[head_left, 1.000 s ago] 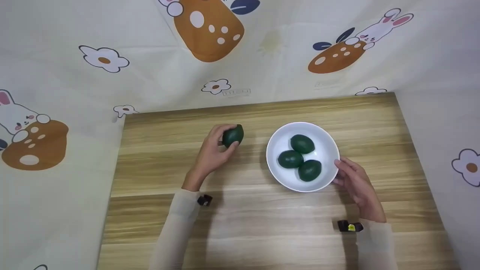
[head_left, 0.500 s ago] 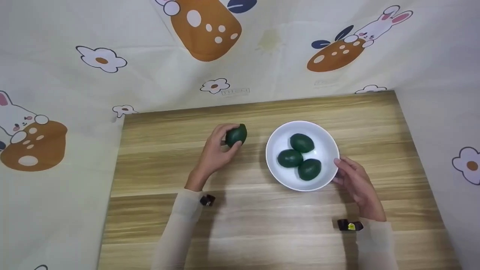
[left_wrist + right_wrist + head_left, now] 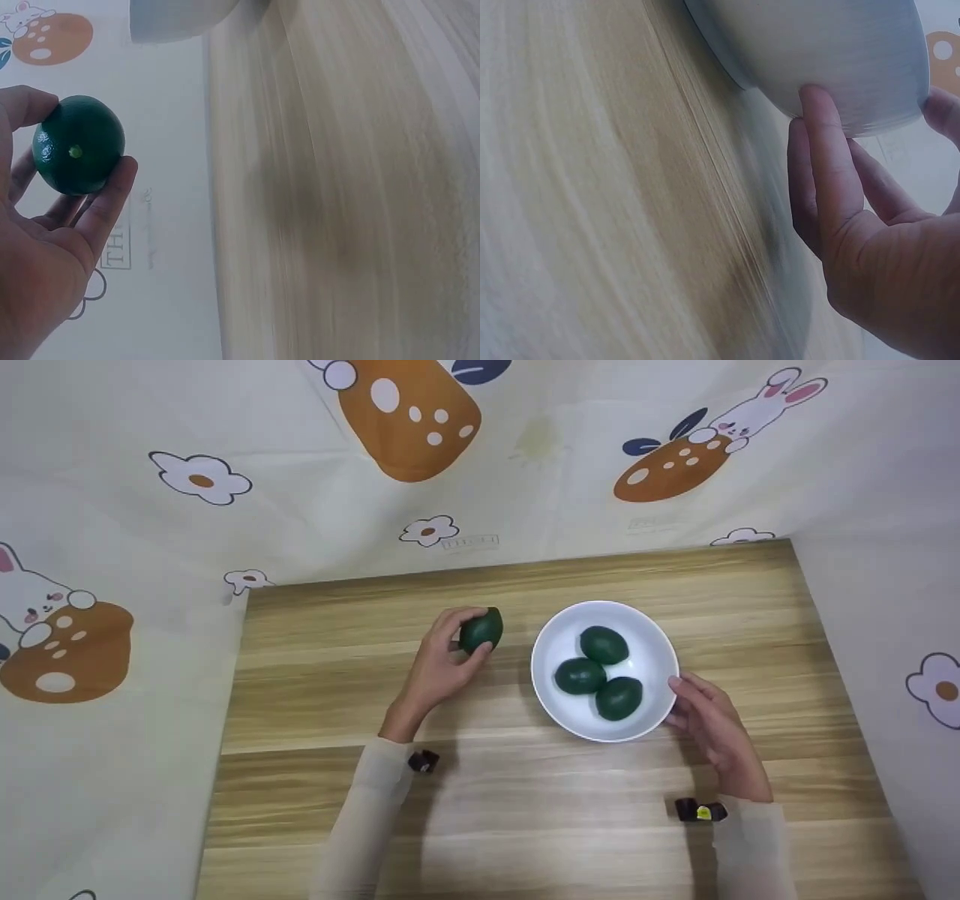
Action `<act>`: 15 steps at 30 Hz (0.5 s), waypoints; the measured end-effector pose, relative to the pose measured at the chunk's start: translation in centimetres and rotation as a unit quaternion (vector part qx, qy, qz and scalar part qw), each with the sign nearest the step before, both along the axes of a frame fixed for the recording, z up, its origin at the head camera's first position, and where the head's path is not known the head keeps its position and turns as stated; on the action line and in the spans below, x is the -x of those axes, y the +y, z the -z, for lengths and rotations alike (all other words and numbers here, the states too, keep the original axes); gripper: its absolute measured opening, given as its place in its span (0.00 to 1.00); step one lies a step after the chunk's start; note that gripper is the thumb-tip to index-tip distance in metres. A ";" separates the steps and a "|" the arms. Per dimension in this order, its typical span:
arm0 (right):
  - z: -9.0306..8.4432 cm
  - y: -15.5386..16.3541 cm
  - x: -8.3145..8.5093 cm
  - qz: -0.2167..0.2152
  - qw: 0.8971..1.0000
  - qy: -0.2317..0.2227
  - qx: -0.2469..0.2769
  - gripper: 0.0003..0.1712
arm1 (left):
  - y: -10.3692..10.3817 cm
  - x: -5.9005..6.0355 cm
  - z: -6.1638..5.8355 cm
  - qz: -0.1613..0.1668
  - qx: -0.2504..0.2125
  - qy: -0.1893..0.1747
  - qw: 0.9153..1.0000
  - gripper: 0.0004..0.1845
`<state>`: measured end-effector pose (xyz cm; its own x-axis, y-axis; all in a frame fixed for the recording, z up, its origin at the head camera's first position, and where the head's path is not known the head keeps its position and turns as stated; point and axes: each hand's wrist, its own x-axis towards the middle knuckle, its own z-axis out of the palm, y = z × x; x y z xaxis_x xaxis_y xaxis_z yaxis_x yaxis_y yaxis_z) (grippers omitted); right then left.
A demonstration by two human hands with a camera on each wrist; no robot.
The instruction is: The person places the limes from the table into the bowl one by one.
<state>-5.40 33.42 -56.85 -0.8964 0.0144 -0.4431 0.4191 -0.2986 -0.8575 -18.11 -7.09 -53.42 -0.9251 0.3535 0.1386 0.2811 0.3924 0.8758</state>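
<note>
Head view, left hand: the person's left hand (image 3: pixel 442 664) grips a dark green, egg-shaped fruit with a glossy skin (image 3: pixel 481 630), thumb and fingers curled round it, over the pale wooden tabletop (image 3: pixel 525 802) and just left of the bowl.
Head view, bowl: a round white ceramic bowl (image 3: pixel 649 630) sits on the tabletop, near the held fruit but not touching it; three more dark green fruits (image 3: pixel 600 675) lie together inside it.
Head view, right hand: the right hand (image 3: pixel 712 731) rests against the bowl's lower right rim, fingers fairly straight, thumb and fingertips touching the edge.
Head view, surroundings: a cream cloth printed with rabbits, brown mushrooms and flowers (image 3: pixel 420 427) hangs behind and beside the table; each pale sleeve has a small black device at the wrist.
Left wrist view: the green fruit (image 3: pixel 79 144) sits pinched between the thumb and fingers (image 3: pixel 112 195) of the left hand (image 3: pixel 45 262), its small pale stem dot facing the camera; the bowl's white edge (image 3: pixel 172 19) shows at the top, apart from the fruit.
Right wrist view: the thumb (image 3: pixel 829 172) of the right hand (image 3: pixel 885 255) presses flat on the white bowl's outer wall (image 3: pixel 825 45), another finger touching the far side; the bowl rests on the wood.
</note>
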 end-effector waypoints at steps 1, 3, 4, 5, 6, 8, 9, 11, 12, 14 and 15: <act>0.0 0.0 0.0 0.002 1.000 -0.001 -0.002 0.16 | 0.1 0.0 0.0 0.000 -0.003 -0.002 1.000 0.25; -0.1 -0.1 0.0 0.005 1.000 -0.001 -0.004 0.17 | 0.3 0.0 0.0 0.001 -0.009 -0.006 1.000 0.25; -0.1 -0.1 0.0 0.004 1.000 -0.002 -0.005 0.17 | 0.4 0.0 0.0 0.002 -0.012 -0.008 1.000 0.25; -0.1 -0.1 0.0 0.004 1.000 -0.002 -0.004 0.18 | 0.5 0.0 -0.1 0.004 -0.015 -0.009 1.000 0.25; -0.1 -0.1 -0.1 0.005 1.000 -0.003 -0.005 0.18 | 0.6 0.0 -0.1 0.006 -0.018 -0.011 1.000 0.25; -0.2 -0.1 -0.1 0.004 1.000 -0.004 -0.004 0.18 | 0.9 0.1 -0.3 0.010 -0.022 -0.011 1.000 0.25; -0.2 -0.1 0.0 0.003 1.000 -0.004 -0.004 0.18 | 1.0 0.1 -0.3 0.011 -0.025 -0.011 1.000 0.25; -0.1 0.0 0.0 0.001 1.000 -0.006 -0.003 0.18 | 1.3 0.2 -0.4 0.014 -0.027 -0.012 0.999 0.25; -0.1 0.0 0.0 0.001 1.000 -0.006 -0.003 0.17 | 1.4 0.2 -0.4 0.015 -0.027 -0.012 0.999 0.25; -0.1 0.0 0.0 0.000 1.000 -0.005 -0.002 0.17 | 1.7 0.3 -0.5 0.017 -0.027 -0.013 0.999 0.25; -0.1 0.0 0.0 0.000 1.000 -0.005 -0.001 0.17 | 1.8 0.3 -0.5 0.020 -0.027 -0.015 0.999 0.25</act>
